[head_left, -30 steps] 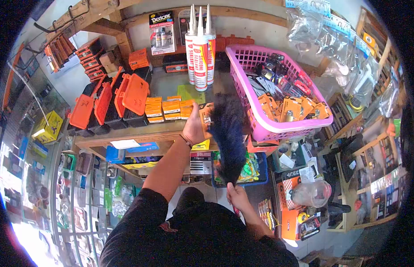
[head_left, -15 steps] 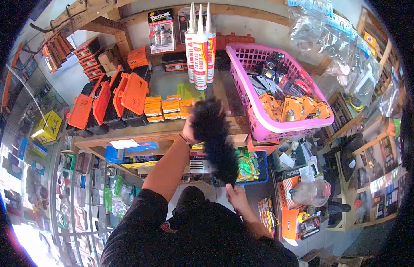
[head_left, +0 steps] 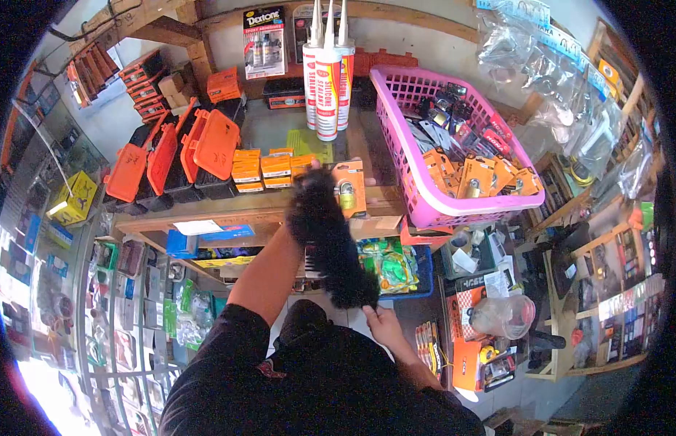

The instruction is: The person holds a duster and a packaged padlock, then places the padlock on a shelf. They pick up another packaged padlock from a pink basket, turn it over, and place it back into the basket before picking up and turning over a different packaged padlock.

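A fluffy black duster (head_left: 329, 240) lies slantwise across the middle of the view. My right hand (head_left: 385, 325) is closed around its handle at the lower end. Behind the upper bristles, my left hand (head_left: 372, 179) is mostly covered, with only bits of its fingers showing. It holds a carded padlock (head_left: 347, 190) on orange backing, whose brass body faces me. The bristles touch or overlap the card's left side. Small orange boxes (head_left: 277, 168) stand on the shelf just left of the duster.
White silicone sealant tubes (head_left: 328, 94) stand on the shelf (head_left: 265, 207). At right sits a pink basket (head_left: 461, 211) full of carded padlocks. Black cases with orange lids (head_left: 214, 144) line the left. Plastic packets hang upper right (head_left: 563, 80); a clear tub (head_left: 503, 317) is below right.
The duster has moved left and slightly down, and the carded padlock has come into sight beside it. My right hand has shifted a little left and down with the handle.
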Tool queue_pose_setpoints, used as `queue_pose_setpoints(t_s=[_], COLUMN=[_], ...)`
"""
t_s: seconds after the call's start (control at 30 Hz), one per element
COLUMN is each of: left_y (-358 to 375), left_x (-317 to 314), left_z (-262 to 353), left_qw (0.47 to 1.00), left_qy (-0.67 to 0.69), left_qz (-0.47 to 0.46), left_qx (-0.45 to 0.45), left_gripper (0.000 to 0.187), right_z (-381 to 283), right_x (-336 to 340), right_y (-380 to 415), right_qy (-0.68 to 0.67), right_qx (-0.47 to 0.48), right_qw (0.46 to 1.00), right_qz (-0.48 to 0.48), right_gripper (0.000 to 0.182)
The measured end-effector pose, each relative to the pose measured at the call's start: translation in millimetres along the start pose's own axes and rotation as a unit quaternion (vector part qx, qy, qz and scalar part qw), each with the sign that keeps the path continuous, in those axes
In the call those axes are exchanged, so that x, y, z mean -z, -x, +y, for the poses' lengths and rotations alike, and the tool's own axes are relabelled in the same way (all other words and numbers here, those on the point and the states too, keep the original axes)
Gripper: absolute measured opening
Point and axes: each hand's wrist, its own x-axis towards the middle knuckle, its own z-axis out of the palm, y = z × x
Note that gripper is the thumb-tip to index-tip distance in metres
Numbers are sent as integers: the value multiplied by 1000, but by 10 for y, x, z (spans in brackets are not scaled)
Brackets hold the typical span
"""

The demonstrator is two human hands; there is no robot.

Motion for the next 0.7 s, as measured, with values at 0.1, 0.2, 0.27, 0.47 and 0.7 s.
queue_pose_setpoints(t_s=[0.1, 0.2, 0.27, 0.47, 0.7], left_y=[48, 45, -8, 4, 12], left_x=[119, 124, 75, 115, 11], left_z=[22, -26, -50, 10, -27], left_qw=[975, 999, 996, 997, 990], left_qy=[208, 10, -84, -63, 31], left_qz=[70, 43, -2, 32, 140], left_qx=[42, 14, -16, 13, 11], left_gripper=[76, 75, 73, 76, 72], right_z=[60, 88, 110, 66, -129], right_x=[-21, -60, -70, 9, 139], right_y=[-16, -1, -13, -4, -43], right_qy=[-155, -31, -88, -131, -129], right_qx=[-129, -37, -43, -86, -142], right_qw=[979, 998, 995, 987, 979], right_qz=[-12, -41, -25, -40, -66], right_gripper=[48, 47, 47, 48, 53])
